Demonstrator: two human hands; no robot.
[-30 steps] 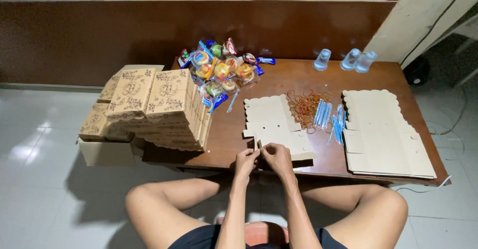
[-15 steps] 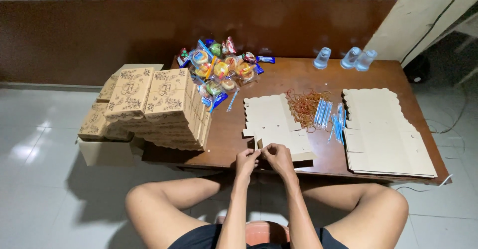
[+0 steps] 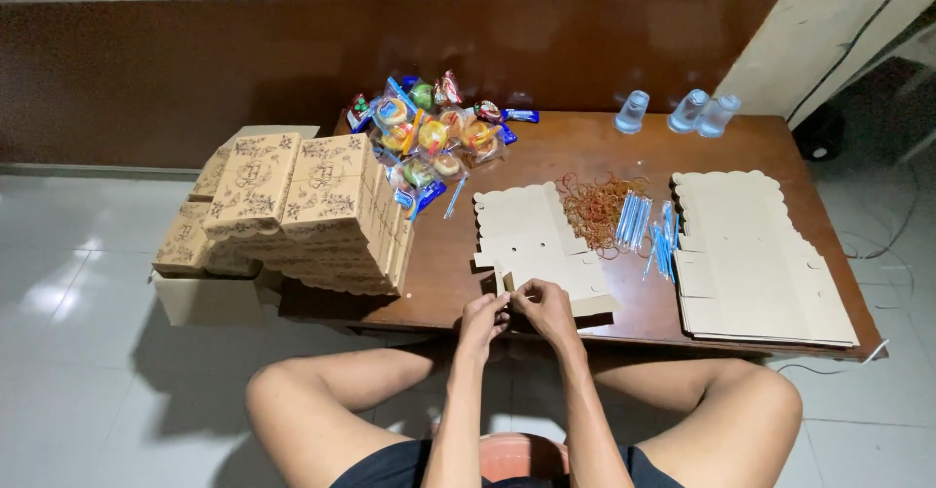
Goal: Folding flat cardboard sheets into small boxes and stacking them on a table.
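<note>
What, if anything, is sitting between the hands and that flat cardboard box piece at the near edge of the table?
Nothing visible. The left hand and the right hand are already at the near edge of the flat cardboard box piece, fingers on its flap. The rubber bands and blue straws lie beyond it, to the right.

There is a single view, from a camera worn on the person's head, looking steeply down and forward over the knees. It sits well above the low wooden table (image 3: 546,156), far enough to take in the whole tabletop, the tiled floor on both sides and the dark wall behind. The table runs across the middle of the frame, its near edge close to the body; the hands, left hand (image 3: 483,317) and right hand (image 3: 546,308), meet just below centre at that edge. Bare thighs and forearms fill the bottom. With only one view, no second view shares any part of the scene
</note>
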